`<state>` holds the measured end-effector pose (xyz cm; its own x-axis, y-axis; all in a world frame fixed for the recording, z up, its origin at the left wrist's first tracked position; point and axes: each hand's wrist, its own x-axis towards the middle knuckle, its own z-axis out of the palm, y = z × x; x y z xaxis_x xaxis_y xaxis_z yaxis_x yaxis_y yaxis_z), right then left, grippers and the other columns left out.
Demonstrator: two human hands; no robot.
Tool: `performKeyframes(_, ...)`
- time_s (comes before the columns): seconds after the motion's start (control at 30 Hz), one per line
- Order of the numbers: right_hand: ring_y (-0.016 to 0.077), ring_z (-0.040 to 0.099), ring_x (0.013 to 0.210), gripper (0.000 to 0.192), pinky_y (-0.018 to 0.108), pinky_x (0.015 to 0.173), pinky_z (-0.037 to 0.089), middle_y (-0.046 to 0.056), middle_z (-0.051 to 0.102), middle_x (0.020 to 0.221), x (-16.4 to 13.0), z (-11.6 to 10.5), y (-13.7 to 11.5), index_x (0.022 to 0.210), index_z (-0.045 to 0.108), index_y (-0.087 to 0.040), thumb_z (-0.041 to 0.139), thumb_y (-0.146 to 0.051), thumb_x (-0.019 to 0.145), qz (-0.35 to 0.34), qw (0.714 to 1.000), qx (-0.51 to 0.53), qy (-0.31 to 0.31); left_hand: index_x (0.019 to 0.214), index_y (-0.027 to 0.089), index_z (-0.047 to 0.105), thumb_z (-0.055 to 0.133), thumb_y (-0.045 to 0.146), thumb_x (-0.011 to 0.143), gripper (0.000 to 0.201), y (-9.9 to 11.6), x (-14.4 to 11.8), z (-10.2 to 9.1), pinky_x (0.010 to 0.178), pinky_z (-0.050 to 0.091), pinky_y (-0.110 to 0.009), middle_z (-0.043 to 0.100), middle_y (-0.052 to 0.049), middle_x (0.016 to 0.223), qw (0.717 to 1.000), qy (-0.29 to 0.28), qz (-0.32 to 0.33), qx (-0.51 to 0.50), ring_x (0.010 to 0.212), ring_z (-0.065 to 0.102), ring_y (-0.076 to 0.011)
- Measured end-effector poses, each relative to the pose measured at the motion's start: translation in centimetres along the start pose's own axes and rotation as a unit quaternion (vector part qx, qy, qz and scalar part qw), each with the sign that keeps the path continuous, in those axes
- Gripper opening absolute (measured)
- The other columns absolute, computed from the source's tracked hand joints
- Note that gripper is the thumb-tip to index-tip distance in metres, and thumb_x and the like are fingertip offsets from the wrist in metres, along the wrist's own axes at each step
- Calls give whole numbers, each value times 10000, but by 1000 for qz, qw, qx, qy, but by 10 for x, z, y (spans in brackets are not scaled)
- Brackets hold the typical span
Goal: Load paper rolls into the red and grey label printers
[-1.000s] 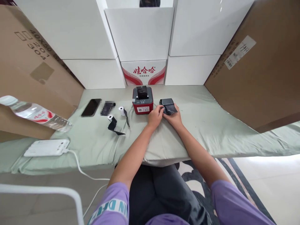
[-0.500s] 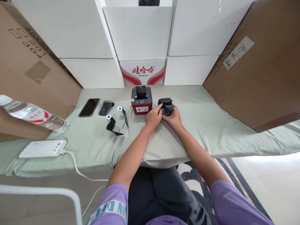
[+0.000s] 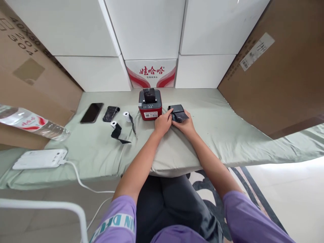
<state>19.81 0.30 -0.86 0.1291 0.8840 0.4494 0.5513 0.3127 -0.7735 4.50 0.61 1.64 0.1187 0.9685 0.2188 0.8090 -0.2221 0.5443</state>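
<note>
On the cloth in front of me sits a small black portable printer (image 3: 176,108), with a strip of black paper (image 3: 180,116) lying out over its front. My left hand (image 3: 163,123) grips its left side, the index finger resting on the top edge. Around the right side and front wraps my right hand (image 3: 186,126), its thumb near the lower edge. Some of the fingers are hidden behind the printer. Just left of it stands a red and dark grey printer (image 3: 151,108), with black paper (image 3: 149,96) coming out of its top.
Two partly unrolled paper rolls (image 3: 116,131) lie left of the red printer, near a black roll (image 3: 110,114) and a phone (image 3: 92,113). A cabled power bank (image 3: 40,158) and a water bottle (image 3: 32,121) are far left. Cardboard boxes (image 3: 278,77) flank both sides.
The small printer's raised lid has come down and its top now looks flat, with the black paper spread out at the front. My view has shifted slightly.
</note>
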Motion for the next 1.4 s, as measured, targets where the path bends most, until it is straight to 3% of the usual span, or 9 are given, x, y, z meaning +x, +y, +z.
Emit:
performKeyframes(0.27,418,595,1316,1016,612,1105,494,224,613,1397,13,-1,22,1491,458,-175,847,-374,574,55,998,38,-6,1583,339,474,412,298,1044,545,0,0,1,912,530,-329,790,-89,1112,1000,1,-13,-12,1045,740,-272)
performKeyframes(0.37,378,653,1267,888,581,1017,560,210,635,1389,20,-16,18,1495,442,-196,710,-309,656,71,993,90,-13,1562,340,502,416,265,1036,538,-1,0,1,902,527,-319,790,-82,1098,999,6,-15,-28,1029,743,-260)
performKeyframes(0.5,297,642,1327,576,552,1065,544,137,700,1326,19,-37,-1,1386,522,-246,509,-275,810,-9,989,132,62,1532,330,534,429,258,1023,525,-5,3,4,888,531,-324,789,-78,1063,997,15,-39,-58,1000,744,-258)
performKeyframes(0.6,271,726,1155,289,516,1015,575,105,765,1105,27,-41,-15,1108,627,-230,468,-303,877,3,979,182,89,1510,301,555,444,245,1010,515,-10,7,7,894,532,-317,788,-73,1057,994,23,-54,-87,983,740,-245)
performKeyframes(0.7,240,746,937,206,434,860,612,64,749,879,61,-32,-25,861,610,-218,486,-374,914,52,976,206,40,1494,275,562,450,236,1002,506,-14,10,10,883,527,-299,783,-57,1023,991,28,-47,-123,943,731,-224)
performKeyframes(0.83,235,684,889,228,418,894,556,50,713,819,130,-3,-36,774,587,-210,521,-349,942,-18,1000,5,-24,1474,250,577,455,233,996,493,-18,12,13,872,516,-300,765,-47,946,987,39,-32,-152,899,715,-216)
performKeyframes(0.97,294,655,1014,258,446,974,487,135,728,973,168,29,-45,866,614,-195,415,-272,1010,-54,978,-183,-82,1453,234,599,481,230,989,478,-18,12,12,867,509,-316,764,-57,947,985,38,-39,-166,898,710,-227)
performKeyframes(1.17,388,526,1305,396,559,1078,413,254,604,1366,146,62,-41,1275,572,-105,372,-361,1047,-36,946,-303,-107,1384,239,634,483,246,992,421,-17,11,12,837,501,-326,777,-72,984,983,35,-39,-175,917,717,-245)
performKeyframes(1.4,370,551,1278,420,533,1080,424,232,620,1337,133,60,-41,1262,579,-110,294,-355,1075,-37,941,-322,-99,1245,238,684,486,258,979,333,-17,12,12,784,478,-307,776,-62,932,985,38,-44,-162,877,708,-230)
